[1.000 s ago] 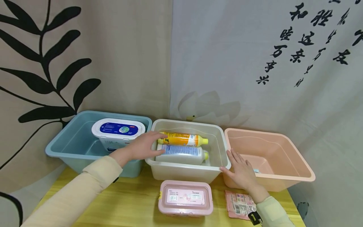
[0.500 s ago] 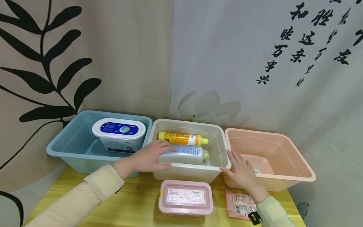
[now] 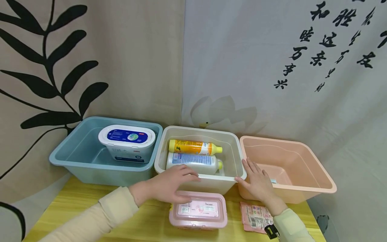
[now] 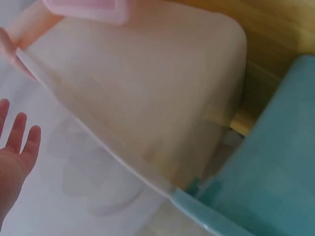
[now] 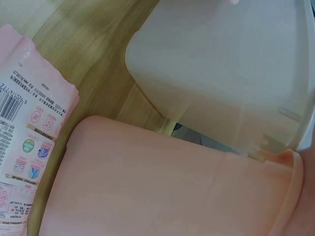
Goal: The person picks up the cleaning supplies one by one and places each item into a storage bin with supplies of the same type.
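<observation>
My left hand [image 3: 172,183] hovers with fingers extended before the white bin [image 3: 201,185], its thumb overlapping the lid of a pink lidded box [image 3: 208,218] in the head view. Nothing is in its grasp; the left wrist view has its fingers [image 4: 30,142] spread apart. My right hand [image 3: 257,179] rests, fingers outstretched, where the white bin's rim meets that of the peach bin [image 3: 296,195]. Inside the white bin lie a yellow-orange bottle [image 3: 193,147] and a white bottle with a yellow cap [image 3: 193,161], side by side.
A blue bin [image 3: 99,174] at left holds a white tub with a blue label [image 3: 128,144]. A pink printed packet [image 3: 257,218] lies on the wooden table [image 3: 145,222] below my right wrist. Behind the bins hangs a curtain [image 3: 145,67].
My left hand has come down and toward me, from over the bottles in the white bin to the pink box. My right hand has stayed on the rims.
</observation>
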Demonstrator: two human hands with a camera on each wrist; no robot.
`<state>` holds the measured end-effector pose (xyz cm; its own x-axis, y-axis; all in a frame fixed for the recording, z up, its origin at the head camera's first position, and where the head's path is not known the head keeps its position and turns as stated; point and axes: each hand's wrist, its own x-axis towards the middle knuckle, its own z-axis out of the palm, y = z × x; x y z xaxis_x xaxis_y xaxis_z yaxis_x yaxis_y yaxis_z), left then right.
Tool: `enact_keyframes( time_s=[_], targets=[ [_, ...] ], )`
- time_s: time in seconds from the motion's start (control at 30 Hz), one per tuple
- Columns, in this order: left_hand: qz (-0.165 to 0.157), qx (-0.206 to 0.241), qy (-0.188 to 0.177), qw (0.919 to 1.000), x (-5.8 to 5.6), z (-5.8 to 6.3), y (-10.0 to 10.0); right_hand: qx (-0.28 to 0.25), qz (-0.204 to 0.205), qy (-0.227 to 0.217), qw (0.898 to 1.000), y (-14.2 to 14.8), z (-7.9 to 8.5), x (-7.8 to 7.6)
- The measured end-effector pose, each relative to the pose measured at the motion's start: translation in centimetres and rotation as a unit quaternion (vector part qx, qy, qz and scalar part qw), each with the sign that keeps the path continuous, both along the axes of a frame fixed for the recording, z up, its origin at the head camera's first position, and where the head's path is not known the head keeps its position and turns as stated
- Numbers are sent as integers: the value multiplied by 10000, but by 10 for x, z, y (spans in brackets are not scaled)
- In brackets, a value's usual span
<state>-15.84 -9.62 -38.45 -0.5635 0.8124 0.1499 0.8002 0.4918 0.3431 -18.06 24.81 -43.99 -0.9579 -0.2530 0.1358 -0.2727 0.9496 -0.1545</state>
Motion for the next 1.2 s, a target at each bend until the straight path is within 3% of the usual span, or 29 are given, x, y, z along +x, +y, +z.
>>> enact_keyframes(
  time_s=[0.23,0.57,0.87,1.2],
  targets=[
    [-516,-241,203,9982,11,-15,12,18,-13,-27,10000,0,-1,-1],
    [-935,-702,798,9899,21,-51,24,8,-7,-14,10000,1,0,-1],
    [-1027,-975,1177,9829,19,-79,26,-10,10,31,10000,1,1,0],
    [-920,-1171,915,9846,15,-100,30,-28,46,121,9999,0,1,0]
  ],
)
